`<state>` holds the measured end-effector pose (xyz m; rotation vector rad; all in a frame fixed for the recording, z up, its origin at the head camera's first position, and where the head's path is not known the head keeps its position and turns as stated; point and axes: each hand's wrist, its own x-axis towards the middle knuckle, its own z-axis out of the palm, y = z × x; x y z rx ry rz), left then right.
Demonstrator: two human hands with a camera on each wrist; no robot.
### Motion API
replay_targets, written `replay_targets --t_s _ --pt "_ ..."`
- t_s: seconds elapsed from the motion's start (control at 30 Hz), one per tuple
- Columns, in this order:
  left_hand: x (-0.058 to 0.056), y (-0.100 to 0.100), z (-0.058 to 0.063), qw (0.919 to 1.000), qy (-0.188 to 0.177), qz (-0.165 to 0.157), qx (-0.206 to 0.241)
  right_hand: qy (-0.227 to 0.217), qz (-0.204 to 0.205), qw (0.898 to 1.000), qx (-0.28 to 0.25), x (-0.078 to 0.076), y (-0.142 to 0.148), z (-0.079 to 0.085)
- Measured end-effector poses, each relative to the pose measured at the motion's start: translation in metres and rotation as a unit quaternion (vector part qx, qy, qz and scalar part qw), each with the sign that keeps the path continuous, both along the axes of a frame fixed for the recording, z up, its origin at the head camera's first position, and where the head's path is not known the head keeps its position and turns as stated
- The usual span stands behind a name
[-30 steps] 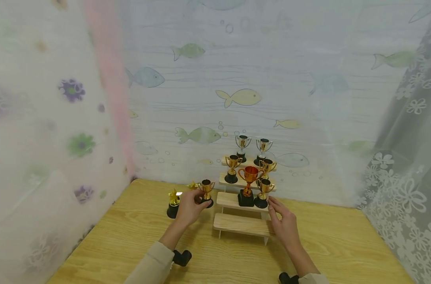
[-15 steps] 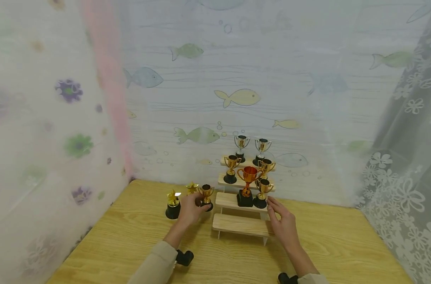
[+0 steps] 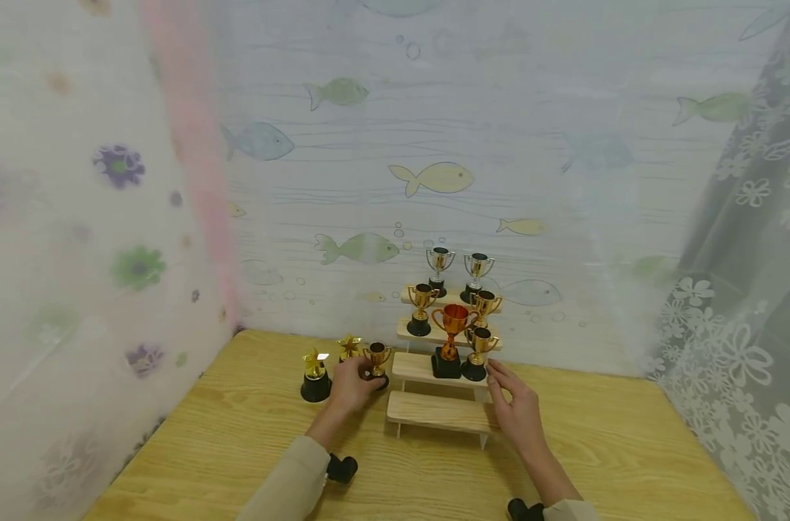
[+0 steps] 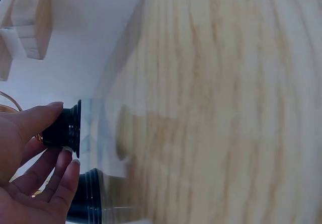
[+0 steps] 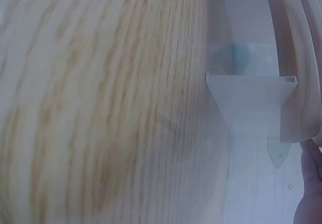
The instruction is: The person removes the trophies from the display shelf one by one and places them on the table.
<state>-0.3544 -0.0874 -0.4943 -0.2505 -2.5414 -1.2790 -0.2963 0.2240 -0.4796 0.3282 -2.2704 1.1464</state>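
My left hand [image 3: 351,387] pinches the black base [image 4: 64,128] of a small gold trophy cup [image 3: 377,352], thumb on one side and fingers on the other. The cup is upright, low over the table, left of a tiered wooden stand [image 3: 437,411]; I cannot tell whether its base touches the tabletop. Two gold star trophies stand beside this hand, one at its left [image 3: 315,383] and one partly hidden behind it [image 3: 350,346]. My right hand [image 3: 520,409] lies along the stand's right end, fingers extended near a gold cup [image 3: 478,351] and a larger orange-red cup [image 3: 452,325].
Two silver cups [image 3: 438,264] occupy the top step, with two gold cups [image 3: 421,300] one step down. The lowest step is bare wood. A fish-patterned curtain [image 3: 343,166] hangs behind the wood-grain table [image 3: 239,434]; a flowered one [image 3: 134,217] hangs left.
My left hand has lowered the gold cup toward the table, uncovering more of the rear star trophy. My right hand stays by the stand. The head view has shifted slightly.
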Motion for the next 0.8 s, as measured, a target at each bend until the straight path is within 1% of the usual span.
replay_targets --t_s 0.17,0.5,0.7,0.8 --pt "-0.0025 0.0004 -0.0046 0.9999 0.011 0.0 -0.01 -0.009 -0.004 1.0 0.004 -0.0002 -0.0001 0.0" --pt "-0.0057 0.0004 -0.0096 1.0 0.003 0.005 -0.008 -0.007 -0.006 1.0 0.004 -0.0001 0.0002 -0.0002" --pt "-0.0057 0.0013 -0.0092 0.9998 -0.01 0.011 -0.016 -0.001 -0.004 1.0 0.001 0.0014 -0.001 0.001" --pt "-0.0049 0.0014 -0.0087 0.9994 -0.026 0.015 -0.015 -0.001 -0.004 1.0 0.0 0.0014 -0.0012 0.0014"
